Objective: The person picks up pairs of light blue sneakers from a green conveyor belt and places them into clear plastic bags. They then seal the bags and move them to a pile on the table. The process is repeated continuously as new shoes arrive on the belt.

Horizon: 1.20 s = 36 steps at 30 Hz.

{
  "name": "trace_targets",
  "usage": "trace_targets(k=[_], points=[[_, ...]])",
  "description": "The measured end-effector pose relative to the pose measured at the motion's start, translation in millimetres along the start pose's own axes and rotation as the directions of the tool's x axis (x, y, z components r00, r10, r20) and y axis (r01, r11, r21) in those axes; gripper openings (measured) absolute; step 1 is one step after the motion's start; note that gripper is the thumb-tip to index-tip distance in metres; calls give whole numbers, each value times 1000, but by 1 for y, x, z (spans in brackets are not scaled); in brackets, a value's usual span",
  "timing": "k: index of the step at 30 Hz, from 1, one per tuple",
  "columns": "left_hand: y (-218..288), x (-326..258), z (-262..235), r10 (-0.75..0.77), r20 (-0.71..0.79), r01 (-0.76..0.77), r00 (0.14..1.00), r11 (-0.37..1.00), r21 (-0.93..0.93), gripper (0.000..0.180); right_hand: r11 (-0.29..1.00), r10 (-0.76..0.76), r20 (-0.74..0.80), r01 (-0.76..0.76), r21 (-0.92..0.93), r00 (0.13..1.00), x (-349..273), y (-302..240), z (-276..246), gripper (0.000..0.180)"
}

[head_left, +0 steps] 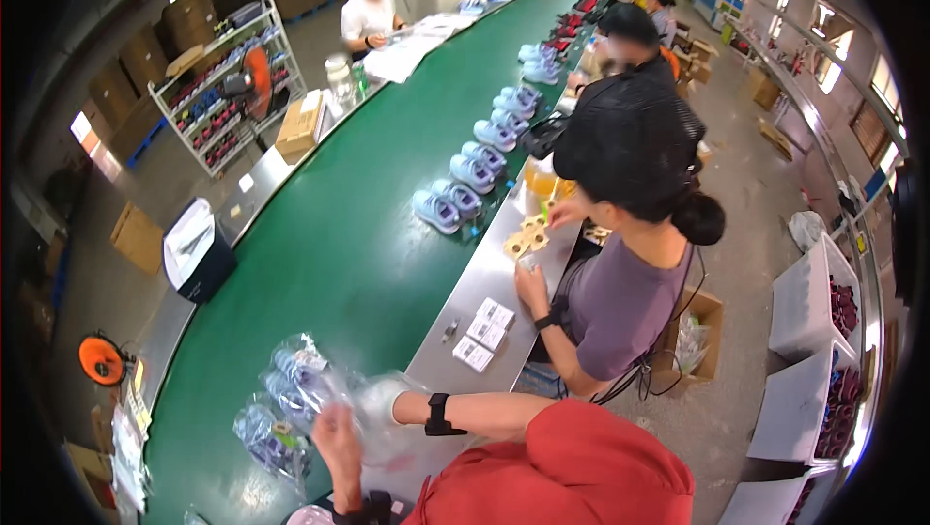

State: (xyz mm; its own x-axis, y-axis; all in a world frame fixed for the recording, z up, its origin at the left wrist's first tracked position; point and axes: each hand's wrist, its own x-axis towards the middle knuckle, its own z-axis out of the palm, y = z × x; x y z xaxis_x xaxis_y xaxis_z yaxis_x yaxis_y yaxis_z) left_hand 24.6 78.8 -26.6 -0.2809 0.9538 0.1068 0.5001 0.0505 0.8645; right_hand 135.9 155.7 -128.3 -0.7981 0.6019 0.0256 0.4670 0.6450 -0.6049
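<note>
Two bundles of light blue shoes in clear plastic lie on the green conveyor belt at the lower left: a farther bagged pair [293, 382] and a nearer bagged pair [266, 440]. My left hand [337, 438], fingers curled, is beside them at the edge of a loose clear plastic bag [395, 452]. My right hand [383, 401] reaches in from the right, looking whitish and smeared under plastic or a pale covering. Its fingers cannot be made out. A black band circles my right wrist, and red cloth covers the upper arm.
Unbagged light blue shoes [450, 203] line the right side of the belt [339, 225]. Close on my right, a co-worker [630, 312] handles tan cardboard pieces [526, 237] at the metal side table [455, 322], where white labelled stacks [484, 334] lie. A dark blue bin [199, 252] stands across the belt.
</note>
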Motion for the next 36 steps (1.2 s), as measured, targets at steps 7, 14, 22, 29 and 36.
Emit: trace_targets(k=[7, 14, 22, 29, 36], points=[[-14, 53, -32, -187, -148, 129, 971, 935, -331, 13, 721, -230, -154, 274, 636, 961, 1, -12, -88, 22], [-5, 56, 17, -312, 30, 306, 950, 900, -312, 7, 847, 506, -337, -532, 18, 794, 3, 167, -183, 42], [10, 82, 56, -446, 98, 456, 890, 863, -218, 9, 451, 730, -341, -792, -411, 592, -11, 328, -197, 54], [-15, 86, 61, -511, 130, 528, 849, 817, -234, 13, 454, 657, -458, -800, -392, 598, -11, 353, -177, 38], [-12, 70, 52, -482, 78, 486, 873, 840, -243, 12, 508, 667, -440, -799, -322, 601, -5, 344, -171, 41]])
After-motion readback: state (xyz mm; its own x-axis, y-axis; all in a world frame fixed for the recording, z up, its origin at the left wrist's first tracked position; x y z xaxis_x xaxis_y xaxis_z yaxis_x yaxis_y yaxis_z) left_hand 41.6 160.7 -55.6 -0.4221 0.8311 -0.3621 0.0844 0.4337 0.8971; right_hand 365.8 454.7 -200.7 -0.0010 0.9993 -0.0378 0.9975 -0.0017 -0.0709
